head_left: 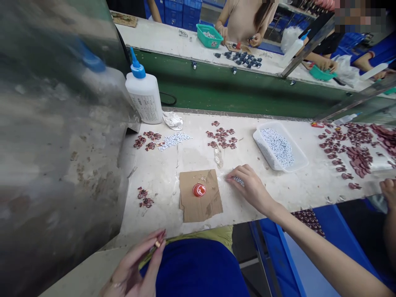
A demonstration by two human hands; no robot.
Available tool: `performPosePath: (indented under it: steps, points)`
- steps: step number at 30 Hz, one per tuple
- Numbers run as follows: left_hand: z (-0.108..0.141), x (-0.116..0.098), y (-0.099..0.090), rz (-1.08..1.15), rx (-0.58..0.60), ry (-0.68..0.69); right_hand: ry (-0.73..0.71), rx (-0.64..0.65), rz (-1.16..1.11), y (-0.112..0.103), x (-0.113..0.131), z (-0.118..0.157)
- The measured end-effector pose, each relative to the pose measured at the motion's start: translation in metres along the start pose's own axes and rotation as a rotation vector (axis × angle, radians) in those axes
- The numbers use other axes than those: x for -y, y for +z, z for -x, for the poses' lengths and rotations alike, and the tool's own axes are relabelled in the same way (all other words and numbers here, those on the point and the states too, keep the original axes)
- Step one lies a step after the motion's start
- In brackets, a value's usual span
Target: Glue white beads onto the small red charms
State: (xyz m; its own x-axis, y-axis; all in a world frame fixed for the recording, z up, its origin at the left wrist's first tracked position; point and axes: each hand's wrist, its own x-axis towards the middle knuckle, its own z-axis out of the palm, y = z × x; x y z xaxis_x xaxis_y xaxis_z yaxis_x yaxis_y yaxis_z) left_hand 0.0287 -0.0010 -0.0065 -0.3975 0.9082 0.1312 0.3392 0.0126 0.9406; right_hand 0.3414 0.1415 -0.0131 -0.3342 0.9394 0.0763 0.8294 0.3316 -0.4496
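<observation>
My left hand (pixel 139 264), low at the table's front edge, pinches a small reddish-brown piece (pixel 159 239) between thumb and fingertips. Over the table, right of a cardboard square (pixel 188 208), my right hand (pixel 252 187) has its thumb and fingers curled together. Small white-and-blue pieces (pixel 239 180) show between them; whether these rest in the palm or on the table I cannot tell. A round cap with glossy red liquid (pixel 199 190) sits on the cardboard. Small brownish-red figures lie in clusters at the back (pixel 221 137) and front left (pixel 146 202).
A translucent tub (pixel 301 159) of white-and-blue pieces stands at right, with a loose heap (pixel 175 140) at back left. Near a metal panel (pixel 62 144) stands a blue-capped glue bottle (pixel 147 101). More brown pieces (pixel 359 159) cover the far right. Other people work across the bench.
</observation>
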Motion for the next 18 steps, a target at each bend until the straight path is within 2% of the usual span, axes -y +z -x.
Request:
performPosePath:
  steps: [2,5,8,11,18]
  points:
    - [-0.007,-0.005,0.014,0.036,-0.016,-0.009,-0.047,-0.003,-0.044,0.0,0.006,0.0]
    - [-0.017,-0.007,0.024,0.056,0.083,0.054,-0.067,0.015,-0.043,0.0,0.008,0.002]
    - [-0.024,-0.002,0.023,0.039,0.13,0.094,-0.058,0.031,-0.012,-0.001,0.005,0.006]
    - [-0.027,0.004,0.02,0.01,0.127,0.113,0.021,-0.017,-0.022,0.0,0.005,0.006]
    - [-0.028,0.011,0.021,-0.007,0.118,0.114,0.074,-0.015,-0.074,0.016,0.016,-0.008]
